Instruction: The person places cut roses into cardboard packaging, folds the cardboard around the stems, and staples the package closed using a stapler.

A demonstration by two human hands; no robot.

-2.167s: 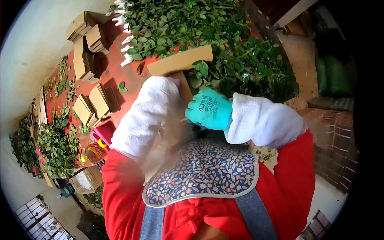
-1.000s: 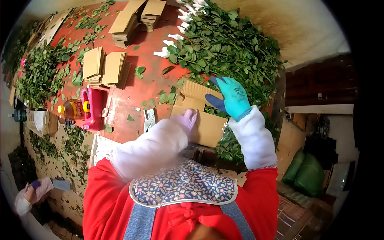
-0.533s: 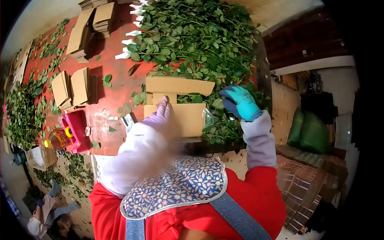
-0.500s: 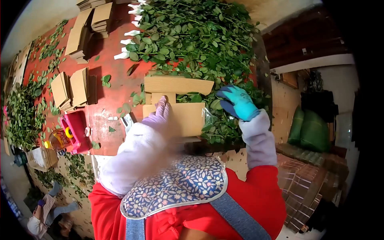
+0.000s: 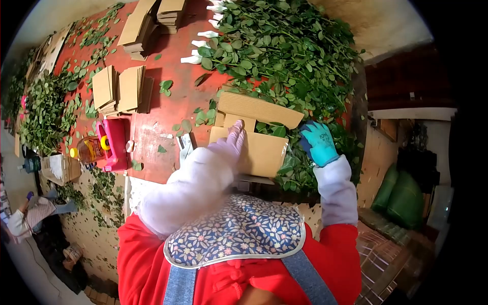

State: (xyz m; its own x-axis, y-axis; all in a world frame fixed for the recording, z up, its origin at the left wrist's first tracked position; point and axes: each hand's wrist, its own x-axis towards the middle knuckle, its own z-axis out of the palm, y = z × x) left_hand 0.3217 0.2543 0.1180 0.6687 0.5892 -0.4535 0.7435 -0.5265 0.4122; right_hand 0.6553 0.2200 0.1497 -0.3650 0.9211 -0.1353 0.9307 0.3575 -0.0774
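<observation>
Brown folded cardboard piece (image 5: 264, 154) lies by the red tabletop's (image 5: 150, 137) near edge, long axis roughly left to right. The lilac-gloved left hand (image 5: 231, 146) rests on it, fingers extended — the teal-gloved right hand (image 5: 320, 145) is beside its right end, grip unclear.

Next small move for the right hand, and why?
Probably close the teal-gloved right hand on the corrugated brown cardboard strip: its fingers sit right by the strip's end, and the lilac-gloved left hand rests on the cardboard, likely steadying it.
</observation>
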